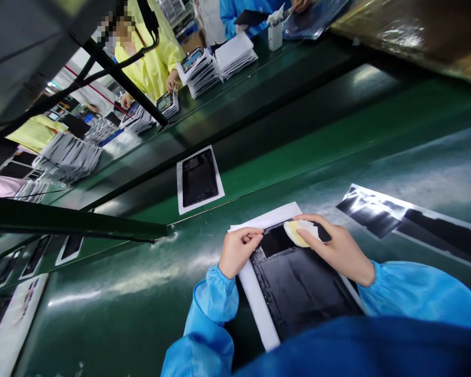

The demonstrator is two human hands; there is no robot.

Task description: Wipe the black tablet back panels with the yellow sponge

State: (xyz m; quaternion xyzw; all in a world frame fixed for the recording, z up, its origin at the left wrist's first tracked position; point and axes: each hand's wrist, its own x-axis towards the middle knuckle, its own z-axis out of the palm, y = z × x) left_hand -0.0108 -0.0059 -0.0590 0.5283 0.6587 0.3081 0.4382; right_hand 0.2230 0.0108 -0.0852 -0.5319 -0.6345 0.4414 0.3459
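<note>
In the head view a black tablet housing (302, 285) lies tilted on a white sheet (254, 306) in front of me. My left hand (238, 250) is closed in a pinch at the housing's upper left corner. A pale yellow and white wiping pad (296, 233) is gripped between the thumb and fingers of my right hand (341, 248). The pad rests on a smooth, dark rectangle near the housing's top edge. My sleeve and blue clothing cover the housing's lower part.
A green conveyor belt (251, 162) carries another black panel on white sheet (199, 178). Dark film strips (424, 225) lie to my right. A dark metal bar (74, 220) crosses the left side. People across the line handle stacked white sheets (235, 55).
</note>
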